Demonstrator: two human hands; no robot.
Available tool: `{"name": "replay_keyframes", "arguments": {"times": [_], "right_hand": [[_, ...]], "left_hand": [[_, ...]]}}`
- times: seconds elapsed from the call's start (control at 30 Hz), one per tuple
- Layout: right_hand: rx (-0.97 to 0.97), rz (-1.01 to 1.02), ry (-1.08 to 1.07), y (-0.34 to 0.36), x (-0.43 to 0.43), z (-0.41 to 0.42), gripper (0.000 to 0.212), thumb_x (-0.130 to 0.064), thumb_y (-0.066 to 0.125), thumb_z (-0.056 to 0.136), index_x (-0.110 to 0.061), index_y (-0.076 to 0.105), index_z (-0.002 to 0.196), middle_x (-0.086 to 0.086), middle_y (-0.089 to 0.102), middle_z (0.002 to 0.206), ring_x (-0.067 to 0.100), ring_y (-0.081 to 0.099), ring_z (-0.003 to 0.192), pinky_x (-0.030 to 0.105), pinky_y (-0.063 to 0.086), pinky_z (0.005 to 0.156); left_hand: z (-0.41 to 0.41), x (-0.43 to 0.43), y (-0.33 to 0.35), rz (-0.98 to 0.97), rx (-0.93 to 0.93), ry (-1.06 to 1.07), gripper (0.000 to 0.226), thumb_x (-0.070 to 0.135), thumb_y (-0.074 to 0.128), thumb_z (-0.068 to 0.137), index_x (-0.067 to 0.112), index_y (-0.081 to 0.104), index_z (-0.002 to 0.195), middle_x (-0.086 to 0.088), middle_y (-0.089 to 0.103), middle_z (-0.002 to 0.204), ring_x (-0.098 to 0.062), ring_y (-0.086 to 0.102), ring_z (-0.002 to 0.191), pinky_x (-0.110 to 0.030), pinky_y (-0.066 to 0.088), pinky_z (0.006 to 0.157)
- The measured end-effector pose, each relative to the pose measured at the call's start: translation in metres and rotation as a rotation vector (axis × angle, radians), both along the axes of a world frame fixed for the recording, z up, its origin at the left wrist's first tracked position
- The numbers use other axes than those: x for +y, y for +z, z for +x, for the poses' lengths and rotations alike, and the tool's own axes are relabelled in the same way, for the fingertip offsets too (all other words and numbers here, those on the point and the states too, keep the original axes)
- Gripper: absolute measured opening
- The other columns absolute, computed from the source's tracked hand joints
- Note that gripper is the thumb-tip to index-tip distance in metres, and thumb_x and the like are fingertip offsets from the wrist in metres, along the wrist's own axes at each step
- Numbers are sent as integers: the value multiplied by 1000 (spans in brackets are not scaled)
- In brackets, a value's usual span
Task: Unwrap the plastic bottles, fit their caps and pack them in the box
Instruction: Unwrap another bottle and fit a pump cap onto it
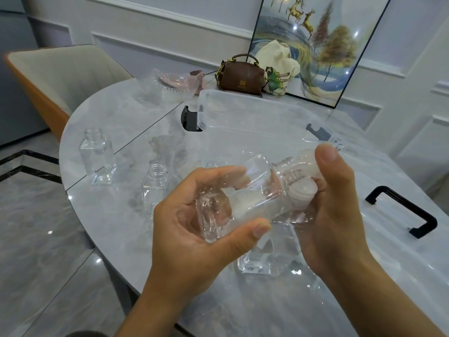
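Just above the near edge of the marble table point(116, 210), the left hand point(192, 234) curls thumb and fingers round the base end of a wrapped bottle point(245, 203) lying crosswise, while the right hand point(335, 210) clasps its neck end, where white caps point(303, 192) sit inside the film. Beneath them another clear bottle point(255, 265) rests on the table. Farther left stands an uncapped bottle point(156, 183), a second open bottle point(97, 156) beyond it, then the clear box point(255, 117) and a brown handbag point(243, 76)
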State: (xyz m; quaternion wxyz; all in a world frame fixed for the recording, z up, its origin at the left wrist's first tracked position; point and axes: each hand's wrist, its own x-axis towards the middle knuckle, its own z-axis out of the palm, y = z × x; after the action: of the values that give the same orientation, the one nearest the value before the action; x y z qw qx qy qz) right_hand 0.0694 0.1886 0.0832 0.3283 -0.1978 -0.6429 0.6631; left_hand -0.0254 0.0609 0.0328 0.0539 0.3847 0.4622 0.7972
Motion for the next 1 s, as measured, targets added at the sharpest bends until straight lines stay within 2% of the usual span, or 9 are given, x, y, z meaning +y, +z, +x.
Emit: {"name": "replay_keyframes", "arguments": {"times": [0.13, 0.23, 0.33, 0.4, 0.47, 0.6, 0.73, 0.9, 1.0], "right_hand": [[-39, -10, -18, 2, -3, -1, 94, -82, 74, 51, -9, 75, 111, 7, 80, 97, 27, 76, 99, 60, 46, 107], [-13, 9, 26, 4, -3, -1, 61, -69, 67, 62, -15, 79, 88, 8, 79, 89, 27, 76, 90, 54, 50, 98], [-27, -88, 0, 3, 3, 0, 53, -56, 67, 55, -11, 69, 83, 7, 69, 80, 27, 67, 76, 43, 50, 77], [-30, -64, 16, 5, 5, -1, 41, -49, 64, 56, -12, 61, 73, 7, 57, 70, 24, 55, 65, 36, 43, 64], [-33, -7, 37, 8, 7, -1, 28, -43, 60, 65, -15, 59, 65, 4, 53, 65, 21, 50, 61, 35, 38, 60], [-14, 55, 21, 7, 5, 0, 27, -46, 59, 68, -21, 64, 59, 1, 59, 63, 20, 54, 61, 36, 41, 65], [-9, 127, 69, 7, 0, 0, 41, -63, 54, 71, -30, 76, 62, -5, 73, 68, 12, 70, 71, 41, 47, 84], [-10, 136, 69, 10, -3, 2, 45, -68, 50, 74, -34, 77, 64, -5, 75, 70, 10, 73, 74, 46, 50, 91], [-14, 47, 43, 7, 1, 0, 44, -64, 70, 56, -28, 74, 80, -6, 73, 77, 15, 70, 82, 43, 45, 89]], "left_hand": [[-1, 0, 1, 2, 1, 9, 56, 46, 91, 70, 26, 72, 118, 3, 78, 114, -13, 77, 102, -17, 57, 79], [-2, 0, 1, 8, 8, 16, 55, 48, 91, 70, 28, 72, 118, 3, 78, 115, -14, 76, 99, -18, 57, 78], [-2, 0, -2, 6, 26, 13, 53, 27, 90, 67, 23, 71, 116, 8, 78, 112, -10, 76, 104, -16, 58, 81], [-1, 0, -5, -11, 31, 14, 50, 25, 89, 68, 23, 74, 115, 7, 78, 112, -12, 75, 108, -19, 58, 85], [-2, -1, -5, -26, 32, 20, 50, 27, 90, 68, 26, 74, 115, 5, 78, 113, -13, 75, 106, -20, 59, 85], [1, 1, -4, -33, 72, 56, 53, 31, 90, 68, 22, 70, 116, 6, 77, 112, -14, 76, 95, -16, 58, 78], [4, 1, -2, -37, 64, 112, 58, 59, 86, 72, 25, 71, 116, 1, 77, 111, -32, 67, 78, -19, 57, 71], [4, 1, 2, -54, 101, 134, 58, 63, 82, 74, 26, 70, 117, 4, 77, 110, -20, 71, 83, -18, 56, 77], [5, 1, 1, -28, 113, 118, 50, 60, 84, 75, 33, 69, 115, 5, 76, 112, -20, 71, 85, -17, 56, 78]]}}
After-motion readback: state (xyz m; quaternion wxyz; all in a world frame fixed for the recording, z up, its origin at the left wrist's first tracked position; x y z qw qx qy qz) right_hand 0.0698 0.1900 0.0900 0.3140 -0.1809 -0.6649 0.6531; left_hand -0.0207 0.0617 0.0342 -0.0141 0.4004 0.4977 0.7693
